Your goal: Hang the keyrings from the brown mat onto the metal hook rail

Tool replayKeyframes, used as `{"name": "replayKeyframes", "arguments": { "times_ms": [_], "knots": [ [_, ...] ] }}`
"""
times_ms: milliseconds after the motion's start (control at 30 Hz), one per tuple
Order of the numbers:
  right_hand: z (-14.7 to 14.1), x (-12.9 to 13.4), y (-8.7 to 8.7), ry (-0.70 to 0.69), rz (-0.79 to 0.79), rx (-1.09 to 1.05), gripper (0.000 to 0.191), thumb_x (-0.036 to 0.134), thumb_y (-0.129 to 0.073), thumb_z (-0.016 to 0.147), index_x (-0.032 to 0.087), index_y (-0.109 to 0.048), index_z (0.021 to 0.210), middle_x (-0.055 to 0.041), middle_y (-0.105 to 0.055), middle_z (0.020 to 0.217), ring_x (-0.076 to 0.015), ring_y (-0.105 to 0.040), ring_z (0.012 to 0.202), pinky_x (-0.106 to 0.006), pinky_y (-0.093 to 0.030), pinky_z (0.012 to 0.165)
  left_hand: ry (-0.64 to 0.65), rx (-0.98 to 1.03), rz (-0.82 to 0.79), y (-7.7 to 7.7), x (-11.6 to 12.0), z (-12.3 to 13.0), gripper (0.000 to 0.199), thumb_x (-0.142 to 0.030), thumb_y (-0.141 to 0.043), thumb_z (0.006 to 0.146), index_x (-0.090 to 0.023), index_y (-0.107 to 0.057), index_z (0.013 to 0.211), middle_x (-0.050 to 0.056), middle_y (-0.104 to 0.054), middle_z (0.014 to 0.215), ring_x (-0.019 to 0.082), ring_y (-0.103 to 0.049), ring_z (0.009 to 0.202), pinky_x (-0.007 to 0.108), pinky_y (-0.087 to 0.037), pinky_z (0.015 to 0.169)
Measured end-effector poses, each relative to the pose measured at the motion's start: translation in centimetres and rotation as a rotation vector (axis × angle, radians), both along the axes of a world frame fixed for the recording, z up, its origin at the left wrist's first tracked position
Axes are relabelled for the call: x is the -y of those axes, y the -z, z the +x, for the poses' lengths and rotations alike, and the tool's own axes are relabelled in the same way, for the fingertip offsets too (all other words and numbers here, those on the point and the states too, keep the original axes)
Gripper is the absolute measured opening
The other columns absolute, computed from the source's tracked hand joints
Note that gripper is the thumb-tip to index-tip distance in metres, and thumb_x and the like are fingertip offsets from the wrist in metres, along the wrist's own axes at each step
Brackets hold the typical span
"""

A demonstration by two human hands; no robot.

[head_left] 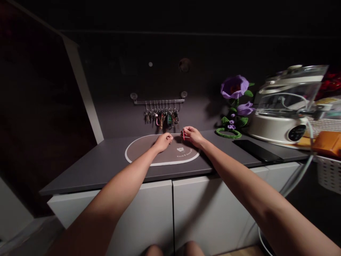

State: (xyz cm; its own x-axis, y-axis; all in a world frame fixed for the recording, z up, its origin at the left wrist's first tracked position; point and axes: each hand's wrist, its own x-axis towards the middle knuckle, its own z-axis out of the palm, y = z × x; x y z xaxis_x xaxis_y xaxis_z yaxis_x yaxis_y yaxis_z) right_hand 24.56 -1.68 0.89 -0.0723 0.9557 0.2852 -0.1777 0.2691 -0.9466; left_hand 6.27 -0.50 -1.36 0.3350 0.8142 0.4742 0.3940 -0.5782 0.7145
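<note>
Pinching: one red item (183,134), my right hand (193,135); left hand (163,141) apart, curled, contents unclear. Risk: slack pinch, drop onto mat (142,148).

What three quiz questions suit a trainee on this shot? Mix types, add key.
1. Multiple choice: Which grip is on the small red item?
A) left only
B) right only
C) both

2. True or false: In this view, the purple flower stands to the right of the hanging keys.

3. Fill the blank: In this view, the left hand appears over the oval, pale-rimmed ____.

Key:
1. B: the right hand has it at the fingertips.
2. True.
3. mat.
</note>
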Motion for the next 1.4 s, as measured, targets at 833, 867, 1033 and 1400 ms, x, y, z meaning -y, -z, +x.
{"name": "replayKeyframes", "arguments": {
  "times_ms": [833,867,1033,1400],
  "knots": [
    [-1.4,-7.6,-9.5,0.388,0.116,-0.132,0.01,0.023,-0.052,0.079,0.017,-0.049,0.072,0.0053,-0.047,0.052,-0.0052,-0.046,0.046,-0.019,-0.045,0.049,0.02,0.04,-0.028,-0.1,0.3,0.2,0.015,-0.029,-0.046,0.077,-0.016,-0.052,0.072,0.0,-0.054,0.062,0.011,-0.048,0.059,0.024,-0.037,0.062],
    [-1.4,-7.9,-9.6,0.401,0.111,-0.132,0.009,0.022,-0.052,0.08,0.017,-0.049,0.073,0.0051,-0.047,0.052,-0.0053,-0.047,0.046,-0.02,-0.045,0.049,0.019,0.038,-0.031,-0.1,0.3,0.2,0.015,-0.029,-0.046,0.077,-0.015,-0.052,0.072,0.0,-0.054,0.062,0.011,-0.048,0.059,0.024,-0.037,0.062],
    [-1.1,-9.1,-9.8,0.425,0.065,-0.117,0.005,0.02,-0.05,0.081,0.017,-0.049,0.077,0.0043,-0.051,0.057,-0.006,-0.051,0.049,-0.02,-0.047,0.051,0.013,0.043,-0.054,-0.1,0.3,0.3,0.015,-0.029,-0.047,0.077,-0.015,-0.052,0.073,0.0,-0.054,0.063,0.011,-0.049,0.06,0.024,-0.038,0.062],
    [-0.8,-10.3,-7.6,0.346,0.073,-0.072,0.007,0.023,-0.051,0.08,0.017,-0.051,0.078,0.0051,-0.047,0.052,-0.006,-0.047,0.047,-0.02,-0.046,0.051,-0.011,0.049,-0.081,0.0,0.1,0.3,0.016,-0.03,-0.047,0.076,-0.015,-0.054,0.077,-0.001,-0.054,0.062,0.011,-0.049,0.06,0.024,-0.038,0.062]
  ]
}}
